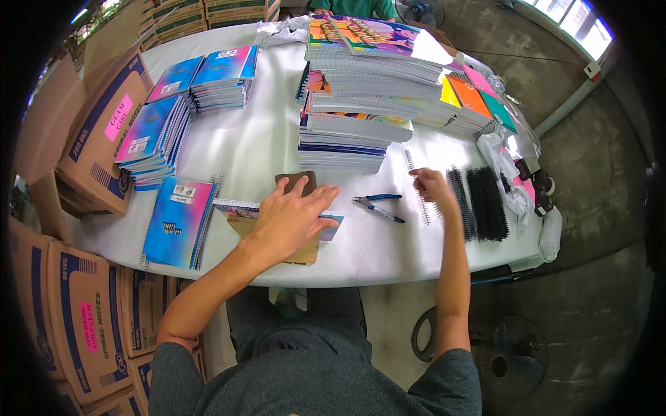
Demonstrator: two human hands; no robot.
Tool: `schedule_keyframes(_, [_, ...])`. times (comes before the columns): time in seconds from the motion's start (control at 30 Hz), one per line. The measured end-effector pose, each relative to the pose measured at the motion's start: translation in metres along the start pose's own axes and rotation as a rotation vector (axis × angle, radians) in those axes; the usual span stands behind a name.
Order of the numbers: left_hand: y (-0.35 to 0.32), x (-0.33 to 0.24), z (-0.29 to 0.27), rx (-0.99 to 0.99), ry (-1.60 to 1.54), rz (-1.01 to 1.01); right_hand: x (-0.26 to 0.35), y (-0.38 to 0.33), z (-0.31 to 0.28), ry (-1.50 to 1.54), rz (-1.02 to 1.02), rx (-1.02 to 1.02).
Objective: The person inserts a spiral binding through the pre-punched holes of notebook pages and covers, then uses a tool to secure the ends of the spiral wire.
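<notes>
My left hand (288,216) lies with fingers spread over an upside-down stack of notebook sheets (239,206) at the table's near edge. A brown board (305,254) shows under it, and a dark brown block (300,182) sits just beyond the fingers. My right hand (433,188) is closed in a pinch on a thin spiral binding coil (424,209), which extends past both sides of the fingers. Between the hands lie pliers (368,202) with blue handles. Rows of black spiral coils (487,204) rest right of my right hand.
Finished blue-pink spiral notebooks (179,222) are piled at left. Tall stacks of unbound notebook sheets (354,118) fill the centre back, with colourful covers (472,97) beside them. Cardboard boxes (104,132) line the left. A tape dispenser (542,187) lies right; a person (357,7) is opposite.
</notes>
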State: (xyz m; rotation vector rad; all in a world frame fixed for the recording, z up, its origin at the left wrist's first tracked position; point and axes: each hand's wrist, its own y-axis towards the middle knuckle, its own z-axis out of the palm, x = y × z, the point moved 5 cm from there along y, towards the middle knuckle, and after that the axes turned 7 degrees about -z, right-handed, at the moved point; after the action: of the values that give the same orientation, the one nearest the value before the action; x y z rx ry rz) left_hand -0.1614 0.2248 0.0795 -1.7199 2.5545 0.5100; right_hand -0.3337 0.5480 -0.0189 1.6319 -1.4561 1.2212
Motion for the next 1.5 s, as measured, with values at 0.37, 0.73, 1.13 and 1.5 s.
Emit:
schedule_keyframes(0.37, [-0.005,0.001,0.0,-0.036,0.07,0.02,0.153,-0.119,0.122,-0.092,-0.736,0.155])
schedule_keyframes(0.73, [-0.006,0.001,0.003,-0.054,0.03,0.016,0.146,-0.118,0.129,0.09,-0.598,0.295])
schedule_keyframes(1.13, [-0.002,-0.011,-0.008,0.013,-0.114,-0.022,0.147,-0.131,0.131,-0.373,-0.826,0.207])
schedule_keyframes(1.5, [0.0,-0.015,-0.009,0.051,-0.148,-0.029,0.171,-0.139,0.137,-0.564,-0.962,0.114])
